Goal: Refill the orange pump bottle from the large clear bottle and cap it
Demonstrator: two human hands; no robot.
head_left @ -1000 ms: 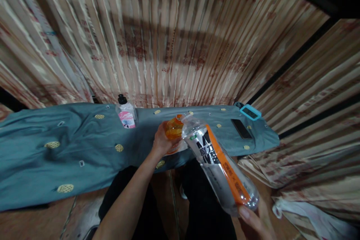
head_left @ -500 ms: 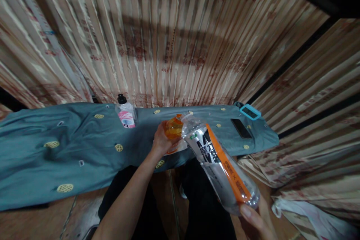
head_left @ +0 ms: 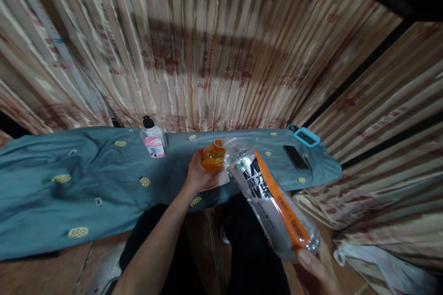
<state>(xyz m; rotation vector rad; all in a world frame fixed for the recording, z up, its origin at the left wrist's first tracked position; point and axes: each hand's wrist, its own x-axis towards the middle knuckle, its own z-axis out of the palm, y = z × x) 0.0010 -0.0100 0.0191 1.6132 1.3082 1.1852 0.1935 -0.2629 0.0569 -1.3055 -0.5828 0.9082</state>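
My left hand [head_left: 200, 170] is wrapped round a small bottle of orange liquid [head_left: 212, 157], whose open orange mouth faces up. A white sheet or label [head_left: 218, 180] with orange marks shows just below it, partly hidden. In my right hand [head_left: 313, 265] is a large clear plastic bottle [head_left: 268, 203] with a silver, black and orange label, gripped near its base. This bottle slants up and to the left, its neck close beside the small bottle's mouth. Whether the two bottles touch, I cannot tell.
A pump bottle [head_left: 154, 140] with a pink label and black top stands to the left on the teal patterned cloth [head_left: 114, 170]. At the right lie a dark phone [head_left: 295, 157] and a blue-framed device [head_left: 306, 137]. A pleated curtain [head_left: 207, 55] hangs behind.
The small bottle's mouth has come apart slightly to the left of the large bottle's neck and shows more clearly. Both hands keep their hold; the view has shifted a little.
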